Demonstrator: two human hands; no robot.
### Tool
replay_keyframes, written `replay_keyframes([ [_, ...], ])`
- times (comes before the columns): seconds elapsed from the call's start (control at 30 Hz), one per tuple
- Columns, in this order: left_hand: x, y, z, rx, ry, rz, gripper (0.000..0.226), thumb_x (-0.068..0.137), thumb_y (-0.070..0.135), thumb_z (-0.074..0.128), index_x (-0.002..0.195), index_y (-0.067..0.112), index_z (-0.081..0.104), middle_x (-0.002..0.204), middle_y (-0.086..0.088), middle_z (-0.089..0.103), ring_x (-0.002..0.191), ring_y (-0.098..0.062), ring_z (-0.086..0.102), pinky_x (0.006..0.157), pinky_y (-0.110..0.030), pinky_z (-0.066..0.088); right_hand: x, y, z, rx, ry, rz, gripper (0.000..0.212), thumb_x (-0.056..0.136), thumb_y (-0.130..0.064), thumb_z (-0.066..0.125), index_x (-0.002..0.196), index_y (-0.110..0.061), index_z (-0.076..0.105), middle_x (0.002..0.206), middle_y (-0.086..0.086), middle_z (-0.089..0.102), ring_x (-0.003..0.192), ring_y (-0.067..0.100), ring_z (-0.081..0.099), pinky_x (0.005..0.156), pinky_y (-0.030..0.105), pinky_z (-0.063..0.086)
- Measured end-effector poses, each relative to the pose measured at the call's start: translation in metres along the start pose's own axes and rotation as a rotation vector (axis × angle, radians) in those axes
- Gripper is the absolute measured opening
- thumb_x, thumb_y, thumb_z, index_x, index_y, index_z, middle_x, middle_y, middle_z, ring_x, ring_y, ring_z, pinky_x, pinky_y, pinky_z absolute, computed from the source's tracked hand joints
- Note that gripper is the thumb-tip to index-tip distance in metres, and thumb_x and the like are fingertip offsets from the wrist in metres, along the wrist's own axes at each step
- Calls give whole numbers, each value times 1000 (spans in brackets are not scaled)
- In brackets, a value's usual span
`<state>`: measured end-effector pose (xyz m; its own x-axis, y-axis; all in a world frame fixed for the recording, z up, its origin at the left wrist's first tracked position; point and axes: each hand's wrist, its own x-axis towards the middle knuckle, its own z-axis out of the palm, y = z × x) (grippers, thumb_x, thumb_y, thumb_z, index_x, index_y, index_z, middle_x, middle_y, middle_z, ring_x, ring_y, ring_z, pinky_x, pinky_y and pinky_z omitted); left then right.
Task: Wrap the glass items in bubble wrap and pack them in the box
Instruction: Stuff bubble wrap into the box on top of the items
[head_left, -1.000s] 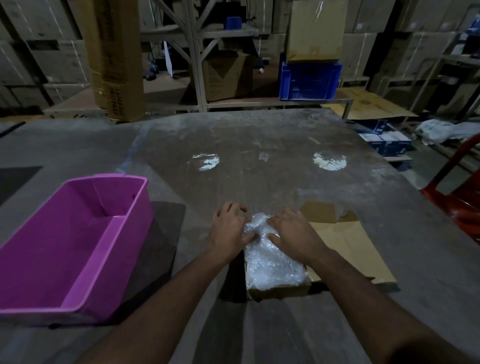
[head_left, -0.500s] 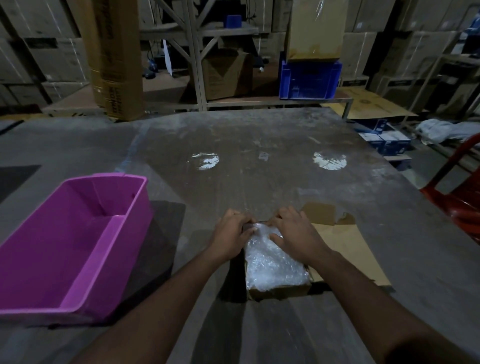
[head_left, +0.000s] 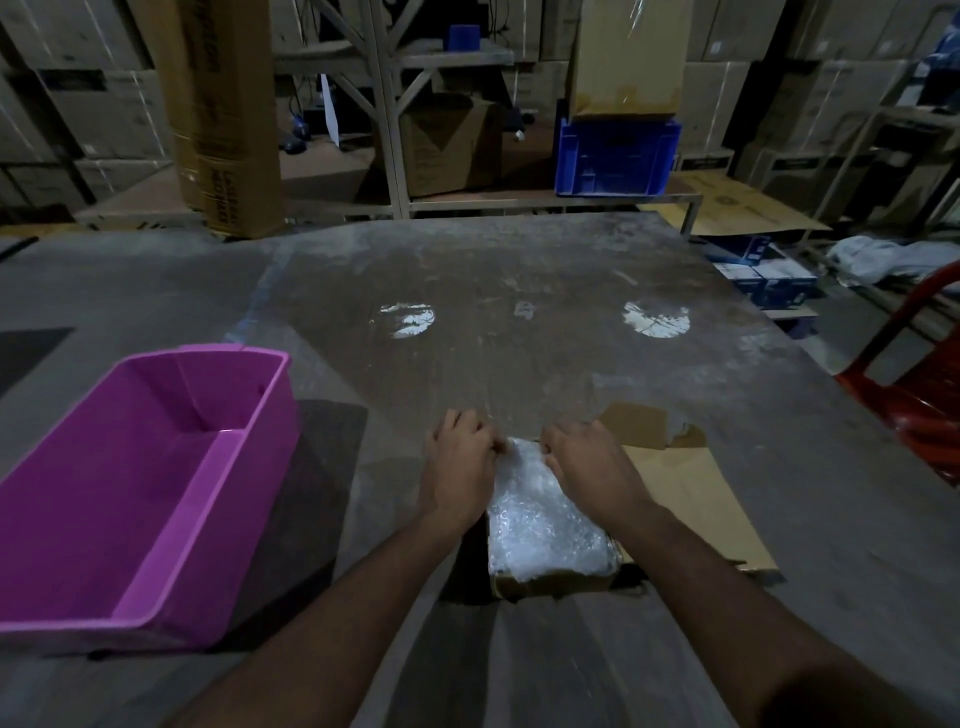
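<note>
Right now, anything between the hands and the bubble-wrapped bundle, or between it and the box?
Nothing visible. Both the left hand and right hand touch the bubble-wrapped bundle, which already sits in the cardboard box.

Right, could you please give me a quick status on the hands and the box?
Left hand and right hand both grip the far edge of the bubble wrap. Wrap fills the cardboard box, flap open to the right. Nothing in the way.

Bubble-wrapped bundle lies in box, tub to its left.
</note>
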<state>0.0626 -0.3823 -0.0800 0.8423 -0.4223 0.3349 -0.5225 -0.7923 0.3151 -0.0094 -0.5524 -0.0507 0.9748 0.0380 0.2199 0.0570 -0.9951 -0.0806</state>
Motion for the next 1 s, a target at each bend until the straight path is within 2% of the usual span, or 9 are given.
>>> replay_keyframes([
  [0.1,0,-3,-3,44,-63,116,26,93,20,59,105,36,76,108,13,63,110,-14,49,96,-37,38,-2,-1,4,-60,-9,3,14,97,-20,57,103,-23,68,101,-3,67,91,17,62,83,34,41],
  [0.17,-4,-4,-9,42,-112,153,25,97,32,54,114,35,72,116,11,62,114,-13,47,98,-36,36,-9,-1,4,-41,-20,-14,28,102,-36,49,117,-22,67,118,0,67,108,19,61,92,38,40],
  [0.2,-7,-5,-14,44,-165,164,29,98,42,52,120,34,69,122,10,59,118,-13,45,101,-37,34,-14,0,2,-6,-54,-13,37,102,-43,48,127,-21,63,130,1,63,122,20,56,98,39,37],
  [0.27,-12,-9,-24,32,-285,184,51,93,65,50,133,34,60,135,8,52,128,-13,39,107,-39,33,-24,5,-4,55,-176,-9,61,98,-60,45,146,-22,47,153,-2,46,142,17,39,109,38,30],
  [0.37,-18,-12,-39,41,-469,199,88,78,87,49,147,32,47,151,6,41,140,-15,30,116,-45,28,-36,15,-15,149,-334,-16,95,85,-78,49,158,-22,25,165,-3,25,151,15,23,120,37,20],
  [0.43,-20,-11,-43,82,-535,210,102,70,91,53,152,31,40,158,4,33,146,-17,24,120,-50,22,-40,22,-21,176,-411,-33,104,81,-76,60,160,-23,17,167,-4,17,152,13,17,123,33,13],
  [0.57,-24,-8,-46,125,-614,205,113,66,85,65,157,30,29,166,4,19,154,-20,6,124,-59,8,-41,26,-26,125,-459,-82,109,79,-55,77,161,-24,13,168,-4,12,153,12,12,123,27,8],
  [0.73,-22,-6,-55,107,-716,192,115,69,78,71,161,28,22,170,6,9,156,-17,-3,124,-62,7,-43,21,-24,34,-436,-83,110,77,-54,78,161,-24,12,168,-3,12,154,13,12,124,37,13],
  [1.0,-24,4,-56,135,-695,180,109,69,63,79,158,31,24,168,4,14,155,-19,6,123,-61,12,-43,11,-14,-48,-426,-38,114,76,-52,79,160,-21,9,168,0,11,153,18,13,123,43,20],
])
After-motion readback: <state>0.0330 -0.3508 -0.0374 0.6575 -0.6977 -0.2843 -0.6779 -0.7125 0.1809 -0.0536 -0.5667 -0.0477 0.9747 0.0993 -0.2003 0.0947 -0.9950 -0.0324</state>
